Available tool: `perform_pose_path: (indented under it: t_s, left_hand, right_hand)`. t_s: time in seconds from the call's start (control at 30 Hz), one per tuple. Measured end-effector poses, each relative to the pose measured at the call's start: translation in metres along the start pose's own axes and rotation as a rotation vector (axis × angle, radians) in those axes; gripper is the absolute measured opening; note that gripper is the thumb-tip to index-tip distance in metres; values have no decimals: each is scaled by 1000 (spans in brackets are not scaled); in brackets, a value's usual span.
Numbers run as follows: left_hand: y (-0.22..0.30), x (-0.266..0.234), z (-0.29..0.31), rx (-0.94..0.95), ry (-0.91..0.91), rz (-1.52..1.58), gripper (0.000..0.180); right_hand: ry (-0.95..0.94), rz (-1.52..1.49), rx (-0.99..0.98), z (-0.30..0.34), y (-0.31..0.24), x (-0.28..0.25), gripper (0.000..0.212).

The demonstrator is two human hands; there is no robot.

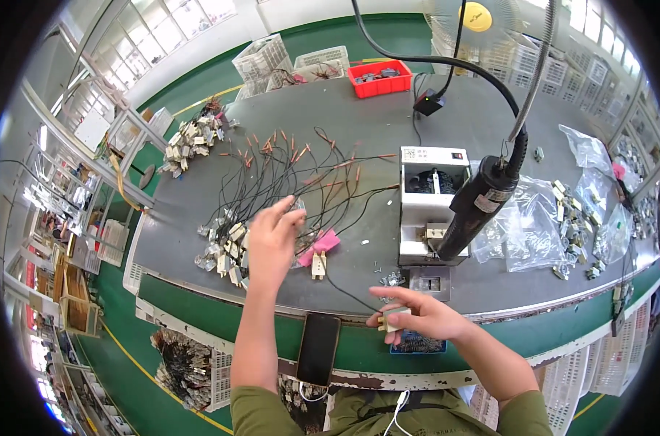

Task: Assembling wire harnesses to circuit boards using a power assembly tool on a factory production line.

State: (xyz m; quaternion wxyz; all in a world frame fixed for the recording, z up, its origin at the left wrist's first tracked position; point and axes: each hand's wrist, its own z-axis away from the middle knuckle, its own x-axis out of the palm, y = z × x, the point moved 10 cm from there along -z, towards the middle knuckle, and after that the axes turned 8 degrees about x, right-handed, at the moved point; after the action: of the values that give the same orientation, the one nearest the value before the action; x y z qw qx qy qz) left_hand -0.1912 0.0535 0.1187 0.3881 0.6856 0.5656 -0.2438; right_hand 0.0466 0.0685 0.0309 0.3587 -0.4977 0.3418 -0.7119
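Note:
Near the bench's front edge, my right hand (pixel 430 317) grips a small whitish plug-like block (pixel 397 317) with brass-coloured metal at its end. A thin black cable (pixel 348 293) runs from it to the left. My left hand (pixel 273 236) is raised over a heap of black cables (pixel 272 174) with copper-coloured ends. Its fingers are stretched out, with nothing seen in them. Beside that hand lies a pile of similar white blocks (pixel 232 251). Another white block (pixel 318 264) sits by a pink scrap (pixel 320 245).
A black electric screwdriver (pixel 483 203) hangs over a metal-cased machine (pixel 413 251). A phone (pixel 319 349) and a blue tray (pixel 417 346) of small metal parts are at the front edge. Clear bags (pixel 530 225) lie right; a red bin (pixel 379 78) stands at the back.

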Motion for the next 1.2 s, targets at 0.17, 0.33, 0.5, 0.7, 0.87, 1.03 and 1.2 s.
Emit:
perform_pose_path:
  t_s: [0.17, 0.33, 0.5, 0.7, 0.87, 1.03, 1.2]
  left_hand:
    - [42, -62, 1, 123, 112, -456, 25]
    - [78, -45, 23, 407, -77, -436, 29]
    - [100, -33, 34, 345, -274, -1, 23]
    - [124, 14, 42, 195, -434, 214, 31]
    - [139, 39, 32, 227, -433, 176, 29]
    - [123, 58, 38, 202, -441, 88, 25]
    - [130, 93, 48, 158, -480, 221, 21]
  right_hand:
    - [-106, 58, 143, 30, 4, -6, 38]
    - [136, 461, 259, 101, -22, -57, 28]
    - [505, 984, -242, 150, -81, -74, 34]
    - [716, 827, -338, 114, -63, -65, 42]
    - [602, 1188, -334, 81, -50, -70, 48]
    - [754, 1012, -226, 61, -31, -86, 46]
    - [784, 1444, -377, 62, -35, -63, 37]
